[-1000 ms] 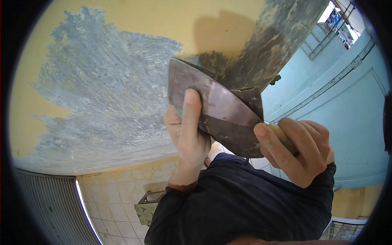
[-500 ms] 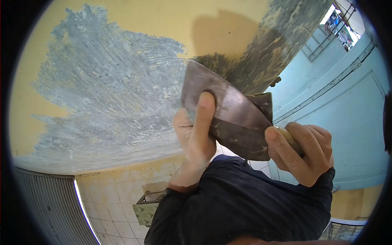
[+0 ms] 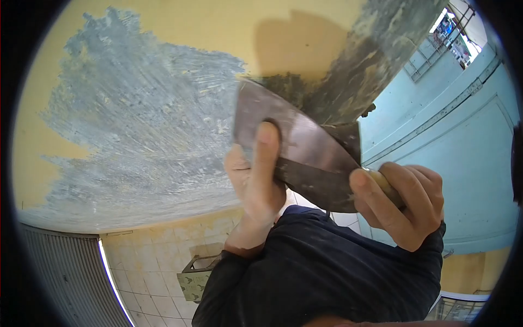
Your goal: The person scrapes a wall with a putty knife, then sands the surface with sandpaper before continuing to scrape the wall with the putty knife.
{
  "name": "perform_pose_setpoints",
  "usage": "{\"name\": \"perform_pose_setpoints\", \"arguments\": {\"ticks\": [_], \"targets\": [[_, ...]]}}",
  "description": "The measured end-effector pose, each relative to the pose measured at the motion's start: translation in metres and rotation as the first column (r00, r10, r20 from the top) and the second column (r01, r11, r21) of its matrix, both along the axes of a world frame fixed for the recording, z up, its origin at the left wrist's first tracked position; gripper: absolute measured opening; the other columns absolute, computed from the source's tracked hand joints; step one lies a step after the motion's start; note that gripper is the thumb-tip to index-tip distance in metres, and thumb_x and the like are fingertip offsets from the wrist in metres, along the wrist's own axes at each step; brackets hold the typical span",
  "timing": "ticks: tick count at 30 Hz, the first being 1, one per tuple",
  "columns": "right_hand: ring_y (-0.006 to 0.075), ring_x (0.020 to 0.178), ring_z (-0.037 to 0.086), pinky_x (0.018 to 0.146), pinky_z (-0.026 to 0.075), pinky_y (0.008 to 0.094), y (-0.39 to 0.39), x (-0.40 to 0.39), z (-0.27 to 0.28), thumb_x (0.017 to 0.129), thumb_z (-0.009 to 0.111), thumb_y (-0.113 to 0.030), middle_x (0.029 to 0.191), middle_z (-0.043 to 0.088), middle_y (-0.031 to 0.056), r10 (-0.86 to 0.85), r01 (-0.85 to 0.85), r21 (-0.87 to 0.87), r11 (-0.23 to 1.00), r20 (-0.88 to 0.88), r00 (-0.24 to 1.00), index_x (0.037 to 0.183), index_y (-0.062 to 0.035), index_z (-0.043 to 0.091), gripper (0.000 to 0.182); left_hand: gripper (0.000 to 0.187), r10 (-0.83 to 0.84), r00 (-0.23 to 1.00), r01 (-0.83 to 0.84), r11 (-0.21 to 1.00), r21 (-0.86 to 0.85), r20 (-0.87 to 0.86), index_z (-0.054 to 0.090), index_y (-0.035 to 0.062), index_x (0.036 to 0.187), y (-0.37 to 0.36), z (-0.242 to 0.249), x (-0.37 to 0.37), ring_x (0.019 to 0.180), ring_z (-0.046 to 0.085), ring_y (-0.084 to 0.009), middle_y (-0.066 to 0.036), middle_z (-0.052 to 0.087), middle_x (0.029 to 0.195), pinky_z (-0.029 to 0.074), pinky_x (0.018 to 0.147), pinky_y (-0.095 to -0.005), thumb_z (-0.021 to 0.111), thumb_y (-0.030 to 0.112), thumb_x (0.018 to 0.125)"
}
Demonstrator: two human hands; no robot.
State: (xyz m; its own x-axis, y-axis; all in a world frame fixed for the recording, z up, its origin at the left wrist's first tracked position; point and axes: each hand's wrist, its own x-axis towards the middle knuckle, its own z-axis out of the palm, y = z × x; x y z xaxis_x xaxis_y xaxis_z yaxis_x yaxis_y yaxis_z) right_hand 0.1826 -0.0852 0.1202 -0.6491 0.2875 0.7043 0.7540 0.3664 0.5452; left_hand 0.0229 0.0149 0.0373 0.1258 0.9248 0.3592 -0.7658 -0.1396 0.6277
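Two scrapers overlap, flat against each other, in front of the wall. The front one has a shiny metal blade (image 3: pixel 305 136), widest at its left end. My right hand (image 3: pixel 406 204) is closed around its pale handle (image 3: pixel 384 182), the index finger stretched along it near the narrow end of the blade. Behind it lies a darker blade (image 3: pixel 318 185), its broad edge towards the right. My left hand (image 3: pixel 256 177) is closed at the left end of the pair, thumb pressed on the shiny blade. The fingers and any second handle there are mostly hidden.
Ahead is a yellow wall (image 3: pixel 201 22) with a large rough grey patch (image 3: pixel 141 114). A light blue door (image 3: pixel 468 180) stands to the right. At lower left are a corrugated shutter (image 3: pixel 65 272), a tiled surface (image 3: pixel 147 278) and a green patterned box (image 3: pixel 192 286).
The front blade and my left hand have shifted slightly left. The darker blade has moved a little with them. My right hand keeps its grip almost in place.
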Motion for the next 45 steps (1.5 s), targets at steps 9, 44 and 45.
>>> {"name": "perform_pose_setpoints", "arguments": {"ticks": [9,44,45], "targets": [[0.0081,0.049,0.050,0.045,0.033,0.0210,-0.011,0.003,-0.007,0.068,0.081,-0.012,0.071,0.058,0.0051,-0.066,0.061,-0.058,0.996,-0.086,0.994,0.104,-0.0092,0.079,0.037,0.033,-0.016,0.993,0.024,0.998,0.059,-0.121,0.062,0.0001,0.116,0.003,-0.004,0.002,0.091,0.063,-0.0148,-0.007,0.066,0.102,0.050,0.080,-0.0296,0.053,0.030,0.104],[0.0063,0.047,0.049,0.039,0.034,0.0193,0.002,0.009,-0.003,0.068,0.081,-0.014,0.069,0.054,0.0044,0.062,-0.063,-0.080,0.995,-0.018,0.998,0.105,-0.0040,0.078,0.038,0.030,0.054,0.997,-0.050,0.997,-0.065,0.053,0.062,-0.0009,0.112,-0.005,0.002,0.007,0.088,0.064,-0.0127,-0.007,0.066,0.100,0.050,0.077,-0.0283,0.053,0.027,0.105],[0.0061,0.047,0.049,0.038,0.034,0.0190,0.003,0.009,-0.001,0.069,0.081,-0.012,0.068,0.054,0.0047,0.068,-0.069,-0.123,0.990,-0.010,0.998,0.105,-0.0035,0.077,0.037,0.030,0.025,0.999,-0.023,0.999,-0.048,0.044,0.062,-0.0009,0.113,-0.005,0.003,0.005,0.089,0.063,-0.0122,-0.006,0.065,0.101,0.049,0.077,-0.0278,0.054,0.027,0.105]]}}
